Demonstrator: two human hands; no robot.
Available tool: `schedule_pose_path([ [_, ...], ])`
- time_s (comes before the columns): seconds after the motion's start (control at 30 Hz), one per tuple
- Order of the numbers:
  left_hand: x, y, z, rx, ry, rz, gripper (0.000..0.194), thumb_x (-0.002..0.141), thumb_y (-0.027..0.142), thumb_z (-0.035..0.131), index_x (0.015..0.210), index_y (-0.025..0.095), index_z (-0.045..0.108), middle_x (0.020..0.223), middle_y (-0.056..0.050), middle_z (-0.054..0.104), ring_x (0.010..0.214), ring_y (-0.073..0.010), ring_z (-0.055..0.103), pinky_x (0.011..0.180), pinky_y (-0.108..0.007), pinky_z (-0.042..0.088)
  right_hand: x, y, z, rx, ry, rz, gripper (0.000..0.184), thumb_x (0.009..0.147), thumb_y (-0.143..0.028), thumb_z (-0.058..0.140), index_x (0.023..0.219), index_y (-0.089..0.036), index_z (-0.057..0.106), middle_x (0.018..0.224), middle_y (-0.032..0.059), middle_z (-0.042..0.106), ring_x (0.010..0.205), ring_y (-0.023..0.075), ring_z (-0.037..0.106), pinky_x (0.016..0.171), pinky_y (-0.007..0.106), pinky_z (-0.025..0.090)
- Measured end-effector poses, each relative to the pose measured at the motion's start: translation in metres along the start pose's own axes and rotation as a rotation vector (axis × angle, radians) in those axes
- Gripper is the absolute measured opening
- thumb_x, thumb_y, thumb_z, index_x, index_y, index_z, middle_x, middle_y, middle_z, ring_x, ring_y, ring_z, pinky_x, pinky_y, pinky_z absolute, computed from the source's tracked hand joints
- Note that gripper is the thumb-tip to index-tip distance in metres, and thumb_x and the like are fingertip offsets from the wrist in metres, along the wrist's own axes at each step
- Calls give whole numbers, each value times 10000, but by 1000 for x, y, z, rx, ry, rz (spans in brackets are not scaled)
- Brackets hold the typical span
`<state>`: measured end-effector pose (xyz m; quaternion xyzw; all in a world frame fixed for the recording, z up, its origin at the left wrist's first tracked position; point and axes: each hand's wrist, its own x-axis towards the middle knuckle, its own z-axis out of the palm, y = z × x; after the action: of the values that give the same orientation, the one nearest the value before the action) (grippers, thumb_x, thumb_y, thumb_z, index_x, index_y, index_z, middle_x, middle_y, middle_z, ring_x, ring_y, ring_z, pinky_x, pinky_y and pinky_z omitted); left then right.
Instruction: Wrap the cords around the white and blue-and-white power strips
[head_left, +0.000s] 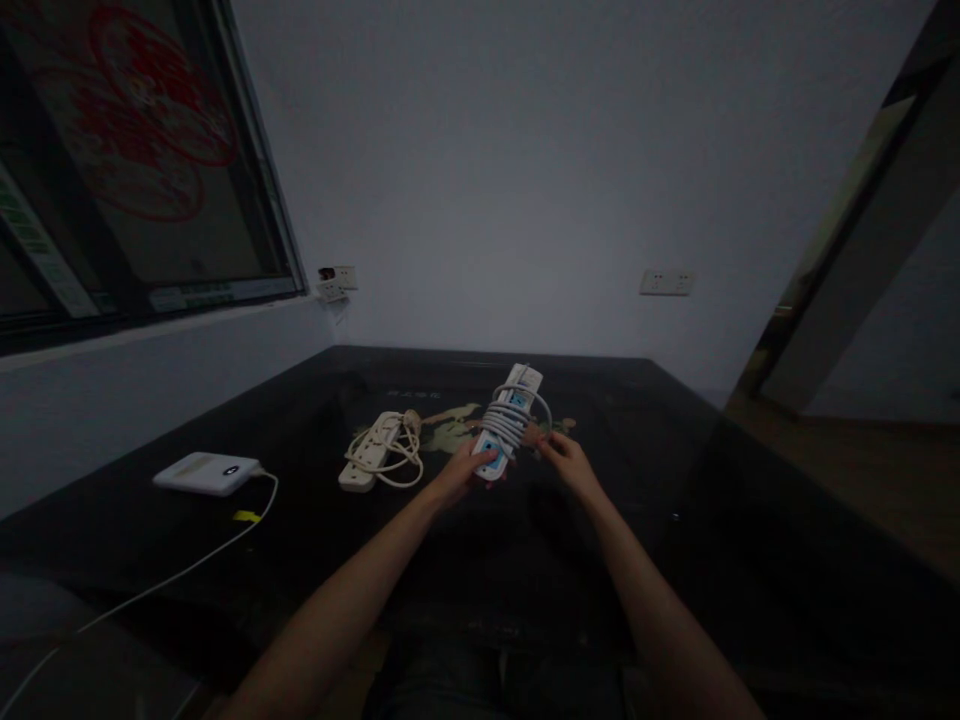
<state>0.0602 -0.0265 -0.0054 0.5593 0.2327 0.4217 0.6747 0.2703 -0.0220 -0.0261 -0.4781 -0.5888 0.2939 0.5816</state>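
Note:
My left hand [459,472] grips the near end of a white power strip [491,455] with blue socket faces, held tilted above the dark table. Several turns of its grey cord [507,424] wrap around the middle of the strip. A loose loop of that cord arcs out to the right, where my right hand [562,457] pinches it between thumb and fingers. Left of my hands, a second power strip [360,474], cream-coloured, lies on the table with its own cord looped loosely over it.
On the left of the black glossy table [712,560] lies a white power bank [201,473], its white cable running off the near left edge. A yellow scrap [246,516] lies beside that cable. Wall sockets [667,282] are on the wall behind, and a window [142,150] is at left.

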Motion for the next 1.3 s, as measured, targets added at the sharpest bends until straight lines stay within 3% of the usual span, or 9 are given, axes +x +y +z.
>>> schedule_pose_path([
  [0.2, 9, 2, -14, 138, 155, 67, 458, 709, 513, 656, 923, 128, 532, 817, -78, 663, 572, -127, 585, 426, -204, 397, -6, 1, 5, 73, -37, 71, 387, 676, -545, 641, 821, -188, 605, 755, 18, 634, 686, 174, 593, 573, 311, 527],
  [0.4, 15, -2, -23, 248, 193, 36, 444, 674, 467, 702, 925, 135, 548, 752, -46, 657, 547, -141, 583, 440, -219, 397, -4, -1, 8, -13, 75, 2, 387, 527, -427, 767, 779, -186, 599, 779, 24, 654, 727, 195, 598, 705, 355, 503],
  [0.53, 15, -3, -26, 312, 147, -21, 363, 681, 419, 711, 877, 141, 584, 704, -36, 650, 532, -135, 554, 476, -226, 388, -3, -7, 0, -134, 244, -56, 344, 580, -413, 723, 827, -188, 638, 870, 62, 652, 810, 225, 576, 763, 370, 464],
  [0.7, 8, 5, -27, 353, -4, -118, 285, 647, 360, 748, 800, 140, 651, 651, -35, 630, 529, -147, 546, 499, -240, 384, 1, -10, -28, -276, 452, -60, 362, 721, -438, 567, 911, -151, 677, 932, 122, 645, 843, 241, 566, 781, 369, 426],
  [0.9, -1, 14, -18, 270, -132, -169, 363, 674, 422, 713, 875, 124, 662, 703, -87, 668, 545, -172, 593, 506, -258, 413, 4, -1, -45, -291, 465, 83, 404, 731, -520, 510, 691, -148, 664, 585, 59, 616, 566, 199, 537, 566, 294, 374],
  [1.07, 8, 9, -22, 192, 33, -74, 453, 678, 471, 690, 939, 111, 602, 781, -96, 683, 553, -154, 600, 501, -244, 425, 6, -2, -41, -205, 440, 105, 416, 706, -561, 510, 596, -174, 615, 517, 24, 563, 522, 172, 486, 522, 271, 326],
  [1.3, 21, -5, -43, 198, 281, -32, 321, 744, 423, 638, 882, 143, 566, 731, -50, 664, 538, -125, 597, 478, -212, 424, 4, -18, -38, 82, 412, 74, 347, 715, -503, 498, 711, -175, 609, 591, -2, 553, 500, 123, 443, 459, 232, 317],
])
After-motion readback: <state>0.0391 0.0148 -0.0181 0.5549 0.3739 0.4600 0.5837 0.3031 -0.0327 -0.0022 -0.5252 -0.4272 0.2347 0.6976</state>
